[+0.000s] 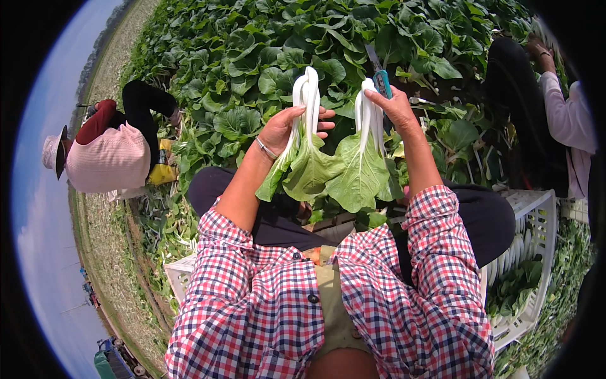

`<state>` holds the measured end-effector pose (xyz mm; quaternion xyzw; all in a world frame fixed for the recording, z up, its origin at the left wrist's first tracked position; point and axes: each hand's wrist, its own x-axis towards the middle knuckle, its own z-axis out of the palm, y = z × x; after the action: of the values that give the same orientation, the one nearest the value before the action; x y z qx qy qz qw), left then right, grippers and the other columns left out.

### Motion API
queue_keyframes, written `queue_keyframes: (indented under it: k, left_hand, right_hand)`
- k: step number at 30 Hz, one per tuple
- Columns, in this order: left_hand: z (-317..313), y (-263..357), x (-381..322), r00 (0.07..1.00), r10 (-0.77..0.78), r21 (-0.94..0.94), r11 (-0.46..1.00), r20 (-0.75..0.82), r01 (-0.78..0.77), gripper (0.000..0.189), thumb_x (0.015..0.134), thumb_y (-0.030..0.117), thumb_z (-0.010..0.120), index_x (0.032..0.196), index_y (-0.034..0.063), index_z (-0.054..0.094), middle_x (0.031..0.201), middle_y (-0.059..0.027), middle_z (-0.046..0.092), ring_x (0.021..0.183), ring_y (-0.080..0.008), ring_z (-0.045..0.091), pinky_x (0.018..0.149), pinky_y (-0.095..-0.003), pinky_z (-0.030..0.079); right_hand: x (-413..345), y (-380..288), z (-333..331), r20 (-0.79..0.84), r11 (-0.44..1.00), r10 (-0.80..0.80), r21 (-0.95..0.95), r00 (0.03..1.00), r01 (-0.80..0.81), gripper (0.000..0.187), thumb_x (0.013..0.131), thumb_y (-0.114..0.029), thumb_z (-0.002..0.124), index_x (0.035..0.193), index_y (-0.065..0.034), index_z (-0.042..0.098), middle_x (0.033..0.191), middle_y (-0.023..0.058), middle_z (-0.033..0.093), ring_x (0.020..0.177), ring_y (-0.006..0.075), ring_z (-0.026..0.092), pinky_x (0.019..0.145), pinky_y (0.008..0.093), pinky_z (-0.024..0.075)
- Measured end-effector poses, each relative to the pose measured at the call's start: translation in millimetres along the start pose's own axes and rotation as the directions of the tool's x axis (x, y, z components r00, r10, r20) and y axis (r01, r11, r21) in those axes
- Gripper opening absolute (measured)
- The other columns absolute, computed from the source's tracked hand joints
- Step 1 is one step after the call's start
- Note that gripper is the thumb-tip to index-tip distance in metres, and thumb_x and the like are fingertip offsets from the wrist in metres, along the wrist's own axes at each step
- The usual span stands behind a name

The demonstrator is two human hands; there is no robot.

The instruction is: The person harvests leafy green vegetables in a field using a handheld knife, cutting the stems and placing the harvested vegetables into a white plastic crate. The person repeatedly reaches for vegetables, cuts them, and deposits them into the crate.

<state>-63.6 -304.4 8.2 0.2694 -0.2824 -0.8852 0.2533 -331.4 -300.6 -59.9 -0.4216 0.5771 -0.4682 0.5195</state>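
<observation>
My left hand (289,125) holds a cut head of leafy greens (310,102) with white stalks uppermost and green leaves hanging down. Beside it, my right hand (395,106) grips a second head of white-stalked greens (364,166), also with its leaves downward. The same right hand keeps a knife with a teal handle (382,84) against the stalks, its blade pointing up and away from me. The two heads hang side by side above my lap, their leaves meeting or overlapping. Beyond both hands grow dense rows of leafy green plants (236,118).
A white plastic crate (544,279) with stacked greens stands at my right; part of another white crate (180,272) shows at my left. One co-worker (109,151) squats at the left near a yellow bag (163,173); another (563,118) works at the right. Cut leaves litter the ground.
</observation>
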Motion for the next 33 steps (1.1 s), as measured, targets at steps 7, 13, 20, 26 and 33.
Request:
queue_keyframes:
  k: [7, 13, 20, 26, 33]
  left_hand:
    - [15, -41, 5, 0.978, 0.112, 0.302, 0.952, -0.173, -0.056, 0.043, 0.09, 0.028, 0.052, 0.124, 0.0017, 0.045, 0.111, -0.0076, 0.058, 0.095, -0.0166, 0.058, 0.084, -0.0313, 0.048]
    - [4, -45, 9, 0.981, -0.103, 0.2, 0.97, -0.164, 0.135, 0.049, 0.082, 0.032, 0.064, 0.118, 0.0018, 0.051, 0.101, -0.0079, 0.062, 0.087, -0.0164, 0.062, 0.077, -0.0313, 0.052]
    - [16, -42, 10, 0.97, 0.007, 0.386, 0.918, -0.245, 0.09, 0.039, 0.081, 0.024, 0.062, 0.114, 0.0054, 0.055, 0.101, -0.0048, 0.063, 0.084, -0.0128, 0.06, 0.07, -0.0263, 0.051]
    - [5, -54, 15, 0.934, -0.013, 0.512, 0.834, -0.356, 0.207, 0.042, 0.078, 0.026, 0.066, 0.112, 0.0043, 0.057, 0.096, -0.0028, 0.061, 0.081, -0.0104, 0.055, 0.071, -0.0264, 0.047]
    - [-10, -48, 16, 0.946, -0.078, 0.731, 0.616, -0.314, 0.294, 0.061, 0.073, 0.033, 0.069, 0.12, -0.0003, 0.047, 0.103, -0.0075, 0.057, 0.086, -0.0124, 0.054, 0.076, -0.0252, 0.044]
  right_hand:
    - [-24, 12, 74, -0.104, 0.969, -0.015, 0.244, 0.994, 0.04, 0.041, 0.068, -0.035, 0.077, 0.088, -0.0033, 0.061, 0.072, 0.0014, 0.06, 0.058, 0.0087, 0.054, 0.052, 0.0245, 0.0458]
    - [-30, 27, 79, -0.035, 0.959, 0.104, 0.267, 0.994, -0.092, 0.034, 0.074, -0.033, 0.073, 0.082, -0.0029, 0.06, 0.063, -0.0005, 0.055, 0.047, 0.0074, 0.049, 0.04, 0.023, 0.0403]
    - [-29, 25, 71, 0.045, 0.944, 0.042, 0.325, 0.998, -0.055, 0.026, 0.081, -0.026, 0.065, 0.085, -0.0016, 0.058, 0.068, 0.0041, 0.06, 0.05, 0.0073, 0.05, 0.043, 0.0227, 0.0416]
    - [-30, 18, 60, 0.123, 0.949, 0.046, 0.305, 0.991, -0.082, 0.03, 0.076, -0.027, 0.071, 0.088, -0.0029, 0.057, 0.071, 0.0048, 0.061, 0.051, 0.0074, 0.05, 0.045, 0.0222, 0.0408]
    - [-29, 21, 27, 0.35, 0.973, 0.059, 0.191, 0.935, -0.133, 0.026, 0.076, -0.026, 0.07, 0.088, -0.0052, 0.06, 0.073, 0.0017, 0.062, 0.059, 0.0078, 0.052, 0.052, 0.0224, 0.0408]
